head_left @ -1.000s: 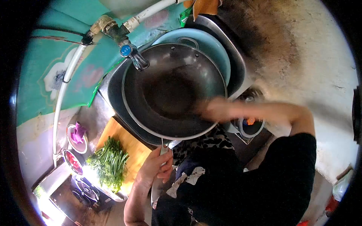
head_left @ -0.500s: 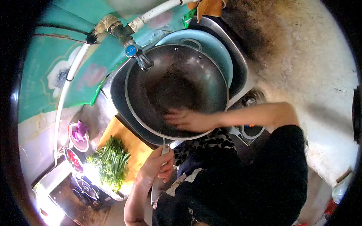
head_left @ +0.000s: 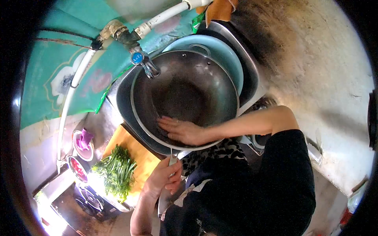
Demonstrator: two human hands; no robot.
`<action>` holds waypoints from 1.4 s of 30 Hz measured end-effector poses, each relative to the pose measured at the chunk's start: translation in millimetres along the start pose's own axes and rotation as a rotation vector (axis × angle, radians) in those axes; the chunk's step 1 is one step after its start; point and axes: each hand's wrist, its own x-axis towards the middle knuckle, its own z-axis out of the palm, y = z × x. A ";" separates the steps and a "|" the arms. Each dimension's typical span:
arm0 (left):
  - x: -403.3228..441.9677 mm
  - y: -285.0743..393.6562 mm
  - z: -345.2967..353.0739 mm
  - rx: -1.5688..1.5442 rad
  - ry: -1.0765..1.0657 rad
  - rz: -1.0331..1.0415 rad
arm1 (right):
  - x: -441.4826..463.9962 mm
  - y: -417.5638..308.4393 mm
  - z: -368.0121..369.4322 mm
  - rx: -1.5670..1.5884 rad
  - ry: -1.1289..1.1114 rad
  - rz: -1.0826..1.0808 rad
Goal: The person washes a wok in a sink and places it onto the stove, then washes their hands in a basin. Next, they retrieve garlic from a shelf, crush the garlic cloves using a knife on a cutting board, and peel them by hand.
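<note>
A large dark wok (head_left: 185,90) rests over the sink, with its long handle (head_left: 173,159) pointing down toward my body. My left hand (head_left: 164,175) is closed around that handle. My right hand (head_left: 183,130) lies inside the wok, palm down against the near left part of the inner wall, fingers stretched out. Whether anything is under the palm is hidden. Above the wok's left rim hangs the tap (head_left: 149,67), and no stream of water can be made out.
Behind the wok, a light blue basin (head_left: 234,59) sits in the steel sink (head_left: 254,80). Left of it, a wooden cutting board (head_left: 145,157) carries green leafy vegetables (head_left: 116,169). Bowls with a purple item (head_left: 84,139) and red pieces (head_left: 77,169) stand farther left.
My right hand has slid left along the wok's inner wall, and the right elbow has drawn in leftward. My left hand keeps its grip on the handle.
</note>
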 end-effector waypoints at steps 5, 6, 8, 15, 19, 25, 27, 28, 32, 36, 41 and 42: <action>-1.2 0.7 7.7 0.000 0.045 0.005 | 58.2 122.8 -83.6 -0.827 0.287 -0.100; -2.2 2.8 10.1 0.004 0.063 0.020 | 50.6 131.3 -114.0 -0.913 0.211 -0.198; -4.6 2.9 11.3 -0.019 0.100 -0.003 | 26.4 131.5 -142.4 -1.005 0.131 -0.304; -3.4 2.6 6.7 -0.012 0.050 0.027 | -49.4 25.6 -25.5 -0.363 -0.128 0.181; -3.0 5.4 8.3 -0.014 0.068 0.017 | 62.0 52.1 -7.7 -0.427 0.287 -0.068; -3.7 9.7 13.2 -0.004 0.078 0.032 | -1.1 128.0 -134.0 -1.217 0.163 0.022; -3.7 9.3 11.0 -0.005 0.081 0.003 | -42.5 107.9 -112.1 -1.023 0.055 0.258; -4.4 9.4 9.5 -0.004 0.064 -0.002 | -59.8 93.4 -86.5 -0.778 0.022 0.383; -2.7 8.0 7.7 -0.017 0.042 0.011 | -48.1 -18.9 -43.5 -0.308 -0.058 0.026; -0.8 9.0 4.0 -0.004 -0.014 -0.002 | 43.5 33.0 -28.0 -0.117 0.328 0.186; -4.0 13.6 5.8 0.027 0.041 -0.022 | 69.0 22.4 -9.6 0.020 0.629 -0.042; -2.9 13.3 3.8 0.047 -0.009 -0.030 | 32.9 1.6 -12.0 0.021 0.450 -0.077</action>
